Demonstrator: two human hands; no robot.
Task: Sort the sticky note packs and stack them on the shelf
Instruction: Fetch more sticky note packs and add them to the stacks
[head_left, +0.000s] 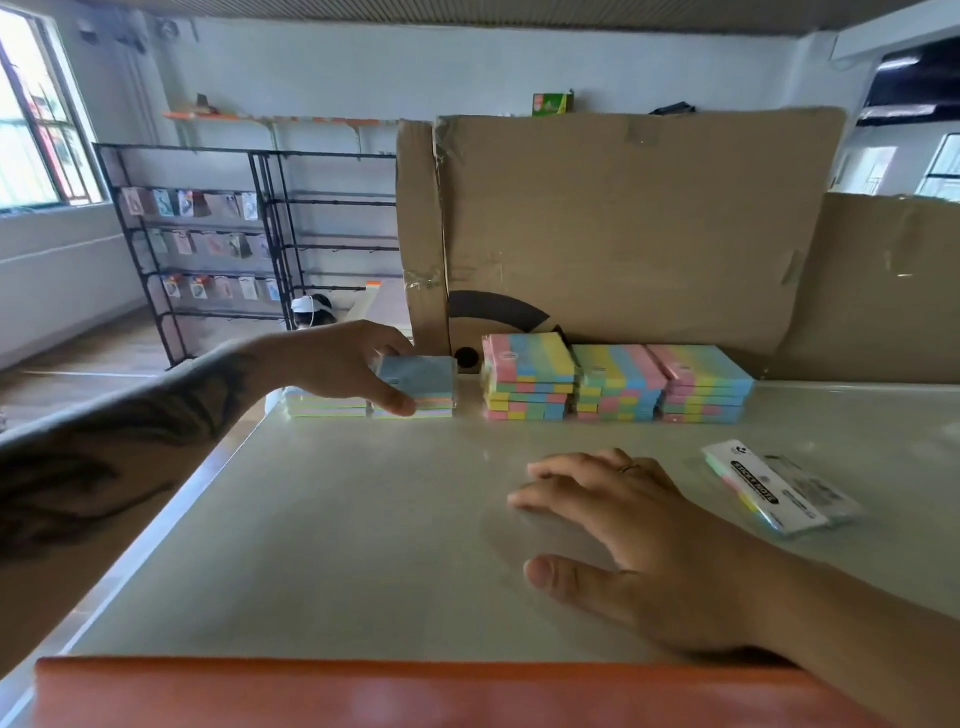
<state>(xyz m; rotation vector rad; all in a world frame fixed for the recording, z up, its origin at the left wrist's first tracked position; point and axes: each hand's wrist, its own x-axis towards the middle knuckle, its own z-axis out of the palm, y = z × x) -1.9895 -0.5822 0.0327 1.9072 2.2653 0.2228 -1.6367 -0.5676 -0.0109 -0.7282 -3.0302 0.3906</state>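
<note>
Blue square pack (418, 375) is gripped by the left hand (343, 364) over a low stack (410, 410); released crooked, it may slide off. The right hand (623, 525) rests flat and holds nothing.

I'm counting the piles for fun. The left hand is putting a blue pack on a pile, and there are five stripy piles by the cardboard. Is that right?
Nearly. The head view shows three stripy piles by the cardboard, not five. The left hand is indeed placing the blue pack on a pile.

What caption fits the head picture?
Left hand sets a blue pack on a stack; right hand rests flat.
</note>
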